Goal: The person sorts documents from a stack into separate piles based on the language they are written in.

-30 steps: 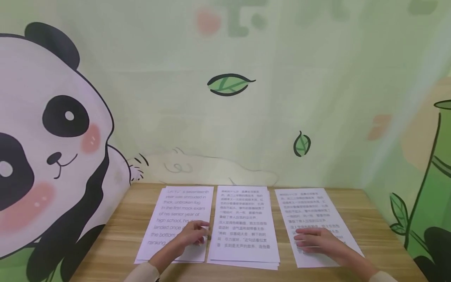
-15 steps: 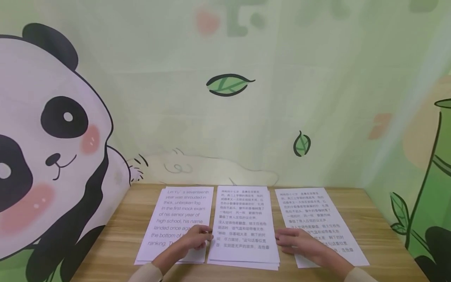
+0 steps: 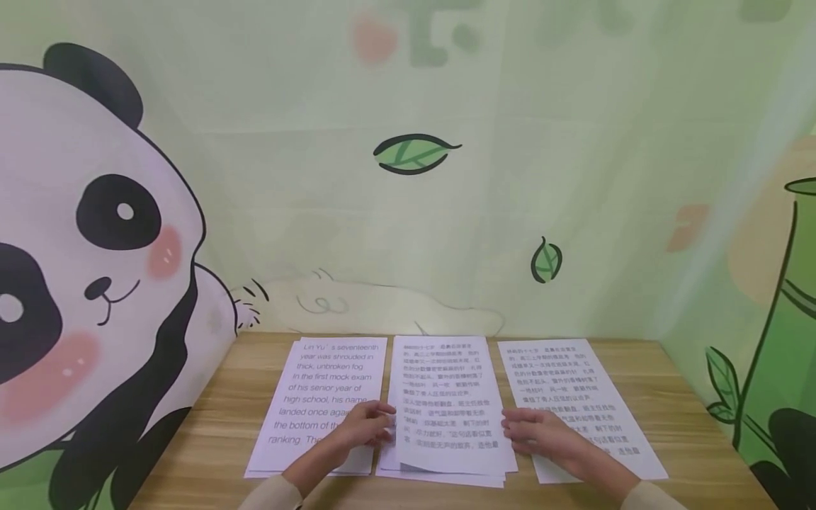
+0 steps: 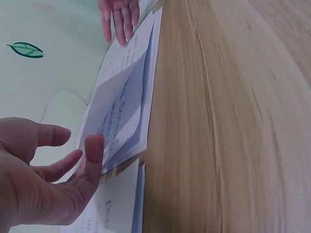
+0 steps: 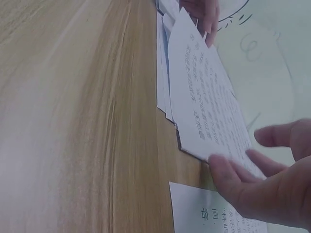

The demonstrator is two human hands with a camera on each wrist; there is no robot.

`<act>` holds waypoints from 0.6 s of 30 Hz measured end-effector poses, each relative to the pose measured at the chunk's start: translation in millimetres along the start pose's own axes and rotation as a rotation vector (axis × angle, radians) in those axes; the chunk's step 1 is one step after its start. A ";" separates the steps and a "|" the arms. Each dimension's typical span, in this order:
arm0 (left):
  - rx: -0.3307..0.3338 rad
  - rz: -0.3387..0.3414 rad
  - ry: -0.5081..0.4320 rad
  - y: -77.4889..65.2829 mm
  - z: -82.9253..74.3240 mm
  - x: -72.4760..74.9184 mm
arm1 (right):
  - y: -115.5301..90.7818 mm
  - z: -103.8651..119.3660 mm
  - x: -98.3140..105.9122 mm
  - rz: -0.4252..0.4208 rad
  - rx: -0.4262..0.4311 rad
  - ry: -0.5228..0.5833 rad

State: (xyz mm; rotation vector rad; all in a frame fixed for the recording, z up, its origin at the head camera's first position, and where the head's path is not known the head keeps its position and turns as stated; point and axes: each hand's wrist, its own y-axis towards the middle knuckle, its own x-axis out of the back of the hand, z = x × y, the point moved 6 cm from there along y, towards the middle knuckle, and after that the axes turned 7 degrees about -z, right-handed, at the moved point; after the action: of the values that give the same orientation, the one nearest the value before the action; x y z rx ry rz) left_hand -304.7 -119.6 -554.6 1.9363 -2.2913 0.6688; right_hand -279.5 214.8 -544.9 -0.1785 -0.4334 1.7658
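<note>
In the middle pile, the top printed sheet (image 3: 449, 425) has slid a little to the right, and its left edge bows up off the sheets below. My left hand (image 3: 363, 428) is at that raised edge, fingers spread and fingertips right at the paper; I cannot tell whether they pinch it. In the left wrist view the same hand (image 4: 48, 179) shows a gap between thumb and fingers. Opposite, my right hand (image 3: 542, 435) has its fingertips at the sheet's right edge, fingers loosely bent, its palm over the right-hand page. The right wrist view shows this hand (image 5: 272, 179) beside the sheet's corner.
An English-printed pile (image 3: 319, 389) lies on the left of the wooden table (image 3: 210, 425), under my left forearm. Another Chinese-printed page (image 3: 561, 382) lies slanted on the right. A panda-printed backdrop (image 3: 574, 142) stands behind the table's far edge.
My right hand has moved left from the right-hand page to the middle pile. My left hand has come slightly right. The middle pile's top sheet has shifted right and its left side has risen.
</note>
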 end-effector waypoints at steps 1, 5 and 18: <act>0.007 0.007 -0.029 1.7 0.7 -2.8 | 1.5 0.0 0.4 -0.038 -0.019 -0.009; 0.035 0.038 -0.084 5.0 2.0 -12.3 | 5.8 0.1 0.5 -0.154 -0.087 -0.022; 0.035 0.069 -0.161 3.6 8.3 -9.6 | 2.5 -3.4 5.0 -0.038 0.009 0.023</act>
State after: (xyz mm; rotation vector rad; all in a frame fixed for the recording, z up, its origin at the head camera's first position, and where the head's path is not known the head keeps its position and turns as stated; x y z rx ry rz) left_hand -304.4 -113.3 -566.3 2.0033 -2.4658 0.5825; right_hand -281.8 219.8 -548.5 -0.1834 -0.4096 1.7266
